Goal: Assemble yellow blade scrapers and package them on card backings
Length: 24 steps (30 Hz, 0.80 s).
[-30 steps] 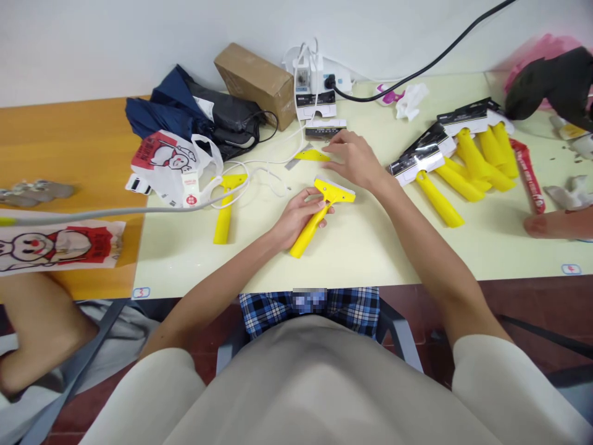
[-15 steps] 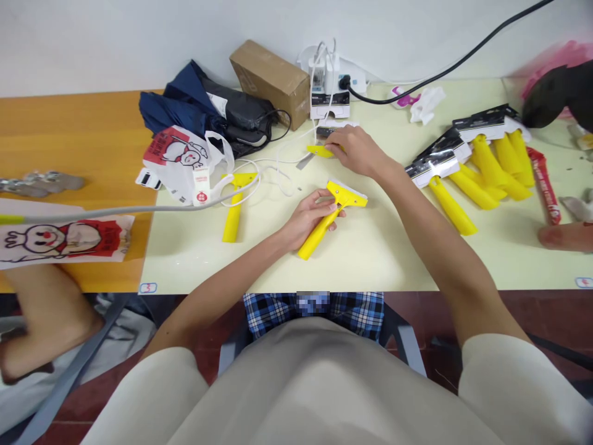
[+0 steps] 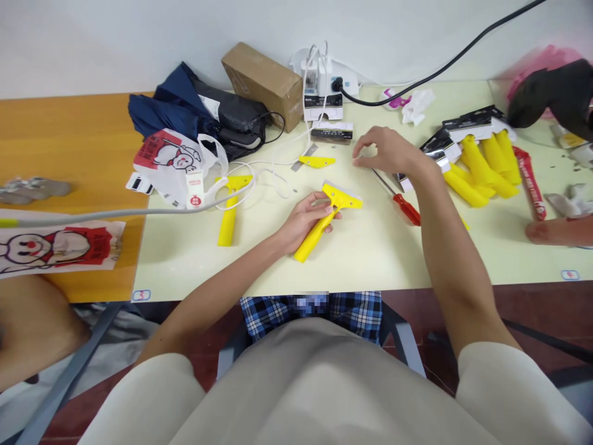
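Observation:
My left hand (image 3: 311, 217) is wrapped round a yellow scraper (image 3: 317, 232), its wide head with screws pointing up and right. Over the table to the right, my right hand (image 3: 384, 149) hovers with bent fingers and a small gap at the tips; nothing shows in it. Just below that hand lies a screwdriver with a red handle (image 3: 406, 210), partly under my forearm. A loose yellow blade cover (image 3: 317, 162) rests beyond the scraper, beside thin grey blades (image 3: 303, 157). A second yellow scraper (image 3: 227, 222) lies to the left, crossed by a white cable.
Several yellow scrapers in black packaging (image 3: 482, 161) are piled at right. A cardboard box (image 3: 264, 83), plugged-in chargers (image 3: 319, 77) and small black-and-white boxes (image 3: 332, 131) stand at the back. A plastic bag (image 3: 173, 162) lies left. Other people's arms (image 3: 558, 230) show at both sides.
My right hand has let go of the yellow blade cover and moved right. The red-handled screwdriver now shows beside my forearm. My left hand still holds the scraper; the view has shifted slightly.

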Each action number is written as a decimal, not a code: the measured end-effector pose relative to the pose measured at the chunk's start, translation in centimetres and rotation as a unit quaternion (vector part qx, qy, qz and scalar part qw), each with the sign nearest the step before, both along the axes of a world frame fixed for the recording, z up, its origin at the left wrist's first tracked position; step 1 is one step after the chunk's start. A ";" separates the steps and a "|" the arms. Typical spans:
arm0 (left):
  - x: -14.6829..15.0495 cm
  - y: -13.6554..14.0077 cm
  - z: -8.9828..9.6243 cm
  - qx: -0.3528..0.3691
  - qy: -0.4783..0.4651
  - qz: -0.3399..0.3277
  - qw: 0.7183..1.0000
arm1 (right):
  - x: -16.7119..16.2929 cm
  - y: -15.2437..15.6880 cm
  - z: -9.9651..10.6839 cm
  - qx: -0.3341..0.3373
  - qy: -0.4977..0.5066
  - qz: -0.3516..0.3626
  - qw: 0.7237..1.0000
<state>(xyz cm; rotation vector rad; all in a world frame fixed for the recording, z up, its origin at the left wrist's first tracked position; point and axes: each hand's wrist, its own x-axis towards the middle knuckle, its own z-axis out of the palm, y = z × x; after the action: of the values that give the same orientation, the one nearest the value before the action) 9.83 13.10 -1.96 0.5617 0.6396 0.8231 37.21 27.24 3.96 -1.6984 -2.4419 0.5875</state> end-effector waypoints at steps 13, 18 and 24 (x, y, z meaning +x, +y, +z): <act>-0.1 0.6 0.4 0.011 0.018 0.046 0.999 | 3.4 -1.5 -0.4 -0.058 0.014 -0.094 0.994; -0.2 0.7 0.4 0.008 0.011 0.046 0.999 | 3.3 -1.4 -0.2 -0.069 -0.003 -0.095 0.993; -0.2 0.8 0.3 0.018 0.014 0.052 0.998 | 2.3 -1.9 0.7 -0.062 -0.048 -0.103 0.992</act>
<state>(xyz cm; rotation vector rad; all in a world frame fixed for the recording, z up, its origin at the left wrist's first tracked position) 9.61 13.89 -1.67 0.5767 0.6857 0.9276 39.49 25.32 4.67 -2.0409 -2.2934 0.6568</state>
